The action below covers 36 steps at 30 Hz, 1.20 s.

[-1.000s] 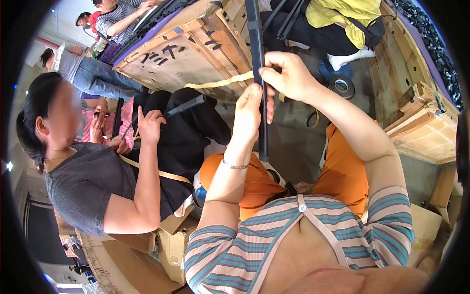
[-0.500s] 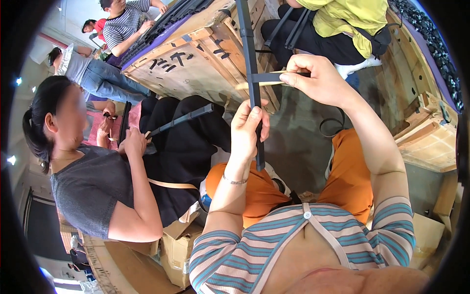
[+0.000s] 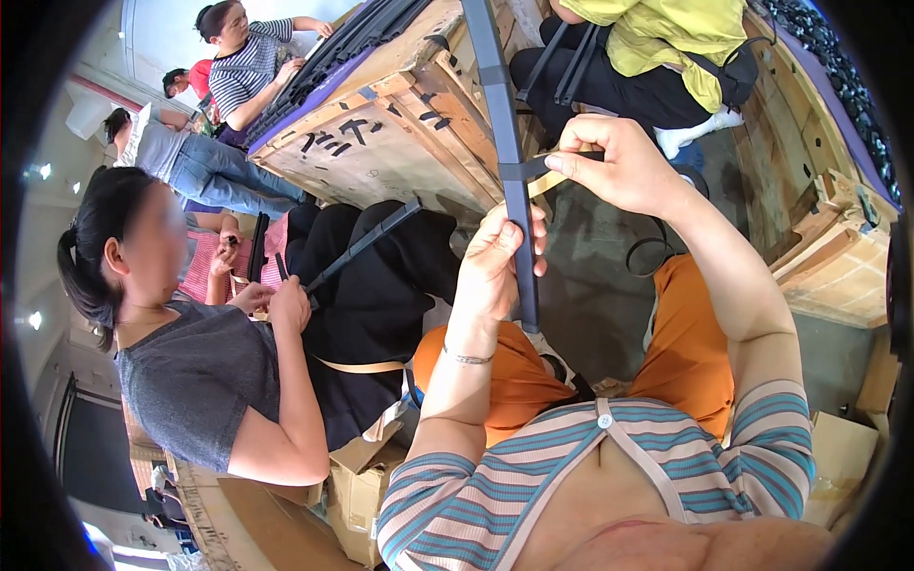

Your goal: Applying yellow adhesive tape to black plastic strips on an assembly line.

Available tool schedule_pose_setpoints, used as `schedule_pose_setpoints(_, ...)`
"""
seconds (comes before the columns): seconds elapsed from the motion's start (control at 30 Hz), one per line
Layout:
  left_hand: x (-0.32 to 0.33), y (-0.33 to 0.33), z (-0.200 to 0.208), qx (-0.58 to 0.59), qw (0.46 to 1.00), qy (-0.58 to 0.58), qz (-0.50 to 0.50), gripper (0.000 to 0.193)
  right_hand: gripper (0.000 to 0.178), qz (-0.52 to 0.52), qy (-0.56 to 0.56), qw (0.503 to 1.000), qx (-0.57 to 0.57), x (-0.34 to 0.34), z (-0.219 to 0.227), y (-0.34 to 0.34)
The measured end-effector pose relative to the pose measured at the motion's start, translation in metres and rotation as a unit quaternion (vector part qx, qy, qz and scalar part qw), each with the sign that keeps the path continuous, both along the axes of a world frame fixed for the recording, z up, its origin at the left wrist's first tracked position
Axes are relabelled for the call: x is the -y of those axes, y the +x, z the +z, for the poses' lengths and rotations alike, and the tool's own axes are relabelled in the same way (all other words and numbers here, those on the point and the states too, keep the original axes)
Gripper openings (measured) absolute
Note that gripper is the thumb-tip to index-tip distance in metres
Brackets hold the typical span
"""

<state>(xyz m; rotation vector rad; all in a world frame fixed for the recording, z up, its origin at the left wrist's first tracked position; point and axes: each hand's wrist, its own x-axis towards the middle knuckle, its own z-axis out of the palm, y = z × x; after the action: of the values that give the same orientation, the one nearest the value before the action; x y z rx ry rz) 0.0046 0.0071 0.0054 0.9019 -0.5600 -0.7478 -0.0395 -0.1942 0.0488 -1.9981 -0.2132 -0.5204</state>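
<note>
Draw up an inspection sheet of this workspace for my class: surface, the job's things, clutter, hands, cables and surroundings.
Surface: grey floor; the work is held in the air above it.
Job's things: a long black bar, crossed by a dark strip, with a pale strip beside that.
Clutter: cardboard boxes at lower left; dark parts heaped at upper right.
Hands: the left hand grips the bar's lower part; the right hand pinches the strip.
Cables: a dark loop below the right hand; strip or cable, cannot tell.
Surroundings: a wooden crate ahead; a person in grey at left, a person in yellow ahead.
</note>
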Motion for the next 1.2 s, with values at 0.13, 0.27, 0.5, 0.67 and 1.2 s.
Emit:
schedule_pose_setpoints(0.13, 0.005, 0.001, -0.004, 0.003, 0.996, -0.004, 0.084, 0.026, 0.02, 0.022, 0.013, 1.0, 0.013, -0.004, 0.001, -0.003)
schedule_pose_setpoints(0.27, 0.0, 0.007, -0.001, 0.132, 0.978, -0.003, 0.162, 0.027, 0.021, 0.027, -0.01, 0.999, 0.034, -0.003, 0.005, -0.007)
schedule_pose_setpoints(0.5, -0.014, 0.01, 0.007, 0.045, 0.995, -0.085, 0.034, 0.03, 0.022, 0.016, -0.009, 0.999, 0.04, 0.0, 0.007, -0.01)
schedule_pose_setpoints(0.67, -0.013, 0.006, 0.007, 0.001, 0.992, -0.126, -0.007, 0.037, 0.021, 0.027, 0.007, 0.999, 0.034, -0.002, 0.004, -0.008)
schedule_pose_setpoints(1.2, -0.013, -0.002, 0.005, -0.09, 0.969, -0.176, -0.15, 0.042, 0.014, 0.077, -0.006, 0.996, 0.038, -0.012, 0.0, -0.001)
